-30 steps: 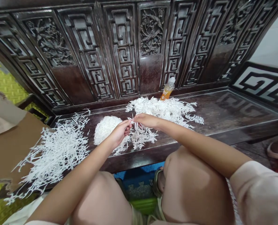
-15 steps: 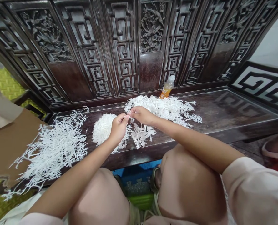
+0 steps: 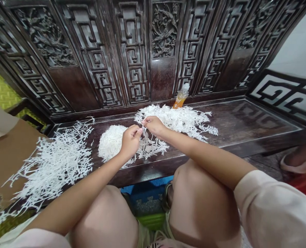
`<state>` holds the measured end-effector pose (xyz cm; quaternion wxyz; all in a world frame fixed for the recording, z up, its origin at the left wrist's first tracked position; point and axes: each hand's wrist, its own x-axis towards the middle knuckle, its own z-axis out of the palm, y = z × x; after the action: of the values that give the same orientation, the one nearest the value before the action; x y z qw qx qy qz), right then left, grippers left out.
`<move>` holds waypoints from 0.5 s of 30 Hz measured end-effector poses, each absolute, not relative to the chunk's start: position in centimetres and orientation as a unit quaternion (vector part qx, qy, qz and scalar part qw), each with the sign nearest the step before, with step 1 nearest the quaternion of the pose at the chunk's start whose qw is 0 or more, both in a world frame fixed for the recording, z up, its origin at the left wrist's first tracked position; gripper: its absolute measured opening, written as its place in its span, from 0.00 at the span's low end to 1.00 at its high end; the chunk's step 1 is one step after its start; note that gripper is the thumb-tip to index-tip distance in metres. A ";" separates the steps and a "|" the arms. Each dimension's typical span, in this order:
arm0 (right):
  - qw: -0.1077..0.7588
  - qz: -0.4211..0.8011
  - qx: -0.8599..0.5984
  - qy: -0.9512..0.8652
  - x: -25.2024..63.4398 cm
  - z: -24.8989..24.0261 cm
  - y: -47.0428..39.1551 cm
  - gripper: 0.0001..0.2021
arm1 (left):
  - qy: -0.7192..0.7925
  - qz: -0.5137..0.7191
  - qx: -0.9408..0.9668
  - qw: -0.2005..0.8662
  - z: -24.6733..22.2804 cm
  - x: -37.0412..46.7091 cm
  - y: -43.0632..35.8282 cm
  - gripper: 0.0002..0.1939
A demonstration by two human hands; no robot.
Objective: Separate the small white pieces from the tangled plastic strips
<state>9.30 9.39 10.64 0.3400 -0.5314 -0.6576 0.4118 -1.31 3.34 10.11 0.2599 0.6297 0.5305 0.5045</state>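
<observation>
Over the dark wooden bench [image 3: 245, 120], my left hand [image 3: 131, 139] and my right hand [image 3: 154, 126] are close together, fingers pinched. Both hold parts of a white branching plastic piece [image 3: 147, 146], which hangs beneath them. Just left of my left hand is a rounded heap of small white pieces [image 3: 110, 143]. Behind and right of my right hand spreads a pile of leafy white sprigs [image 3: 183, 119]. A larger pile of bare white branches [image 3: 57, 163] lies at the left end. The exact pinch points are too small to make out.
An orange-labelled bottle [image 3: 180, 97] stands behind the sprigs, against the carved wooden backrest [image 3: 164, 75]. Brown cardboard [image 3: 13, 151] lies at the left. My knees are at the bench's front edge. Another person's foot [image 3: 301, 156] shows at the right.
My hands have moved slightly apart, the right one up from the left. The hanging white piece has shifted left. The whole view has shifted a little.
</observation>
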 end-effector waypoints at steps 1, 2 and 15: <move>0.342 0.407 -0.538 -0.654 9.1 10.5 9.5 0.09 | 0.531 0.501 0.634 0.256 10.1 -1.2 3.3 0.14; 0.343 0.404 -0.543 -0.652 9.0 10.4 9.6 0.09 | 0.532 0.498 0.637 0.250 10.2 -1.1 3.1 0.14; 0.304 0.491 -0.532 -0.619 12.0 9.4 12.4 0.10 | 0.643 0.406 0.626 0.177 8.1 -7.5 6.5 0.15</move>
<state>12.01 12.40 9.36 0.3035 -0.5316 -0.6195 0.4914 -7.53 6.49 8.14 0.1767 0.6256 0.6425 0.4057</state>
